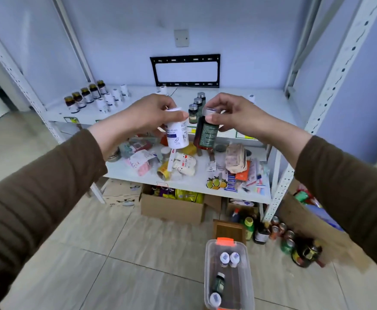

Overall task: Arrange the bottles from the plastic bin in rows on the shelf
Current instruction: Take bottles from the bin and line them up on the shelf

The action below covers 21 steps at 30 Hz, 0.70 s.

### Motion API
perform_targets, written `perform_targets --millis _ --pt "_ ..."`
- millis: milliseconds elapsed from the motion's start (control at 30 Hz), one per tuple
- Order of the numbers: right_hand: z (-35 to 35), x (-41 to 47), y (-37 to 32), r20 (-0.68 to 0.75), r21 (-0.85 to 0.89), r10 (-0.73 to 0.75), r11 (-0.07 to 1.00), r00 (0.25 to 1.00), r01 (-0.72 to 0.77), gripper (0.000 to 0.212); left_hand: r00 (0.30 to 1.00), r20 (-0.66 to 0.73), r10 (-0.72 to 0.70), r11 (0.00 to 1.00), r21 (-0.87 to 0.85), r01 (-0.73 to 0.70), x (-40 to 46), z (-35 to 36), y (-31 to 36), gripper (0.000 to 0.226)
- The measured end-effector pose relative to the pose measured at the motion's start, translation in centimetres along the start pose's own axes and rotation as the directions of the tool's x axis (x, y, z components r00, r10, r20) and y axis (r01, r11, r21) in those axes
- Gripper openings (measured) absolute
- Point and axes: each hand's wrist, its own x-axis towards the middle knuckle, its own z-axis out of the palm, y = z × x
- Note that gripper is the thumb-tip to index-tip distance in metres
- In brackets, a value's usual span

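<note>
Both hands are gripping bottles in front of the shelf (216, 97): the left hand (147, 113) is curling its fingers round the cap end of a white bottle (177, 135), and the right hand (232, 113) is pinching the silver cap of a dark bottle (206, 135). Each bottle is hanging tilted, side by side, just apart. Behind them on the shelf, three dark silver-capped bottles (197, 104) are standing in a row, while rows of amber bottles (84, 96) and white bottles (113, 97) are sitting toward its left end. Below the shelf, on the floor, the plastic bin (228, 276) is holding four more bottles.
</note>
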Motion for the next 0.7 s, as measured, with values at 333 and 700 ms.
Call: perform_targets --millis 333,700 --pt "1.2 2.0 -0.3 0.006 -0.02 -0.004 1.0 1.0 0.004 0.028 0.989 0.147 -0.005 0.986 -0.164 0.029 1.4 -0.8 -1.7 0.034" --pt "8.1 9.3 -1.7 0.118 0.016 0.028 0.999 0.993 -0.03 0.032 0.968 0.246 -0.042 0.971 -0.217 0.097 4.3 -8.3 -10.4 0.037"
